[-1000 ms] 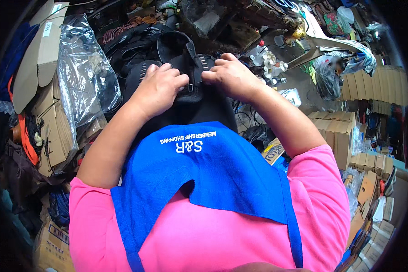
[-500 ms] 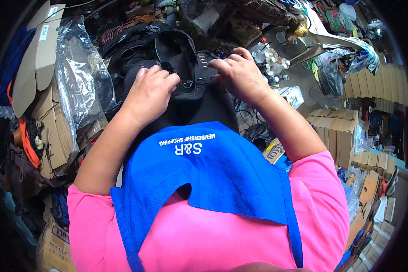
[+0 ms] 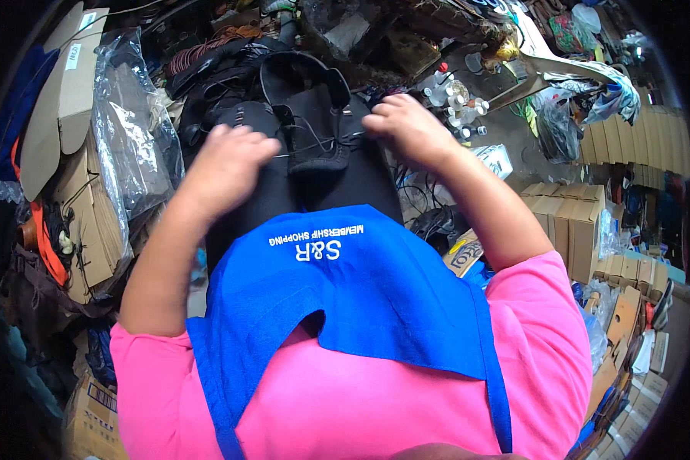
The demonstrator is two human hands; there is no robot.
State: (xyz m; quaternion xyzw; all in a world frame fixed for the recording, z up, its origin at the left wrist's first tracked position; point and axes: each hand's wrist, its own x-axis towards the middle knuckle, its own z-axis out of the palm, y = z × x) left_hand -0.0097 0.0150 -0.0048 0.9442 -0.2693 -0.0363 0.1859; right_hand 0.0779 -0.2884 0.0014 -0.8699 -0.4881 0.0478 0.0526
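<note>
A black shoe (image 3: 308, 115) rests on my dark-clothed thighs, its stitched rounded end toward me and its opening facing up. Dark flaps spread out on both sides of it, with a row of light stitches on the left one. Thin thread runs across the stitched end and out to both sides. My left hand (image 3: 234, 161), slightly blurred, is closed to the left of the shoe, with a thread stretching from its fingertips. On the other side my right hand (image 3: 408, 129) is closed too, its fingertips at the thread there. Its fingers partly hide the grip.
A blue apron (image 3: 345, 284) covers my lap. Plastic-wrapped cardboard (image 3: 134, 138) stands at the left. Several small bottles (image 3: 456, 100) stand beyond my right hand. Cardboard boxes (image 3: 563, 222) are stacked at the right, and dark material (image 3: 222, 80) is heaped behind the shoe.
My left hand has moved left and toward me, away from the shoe, drawing thread out. My right hand has shifted slightly, and the shoe's opening has tilted a little.
</note>
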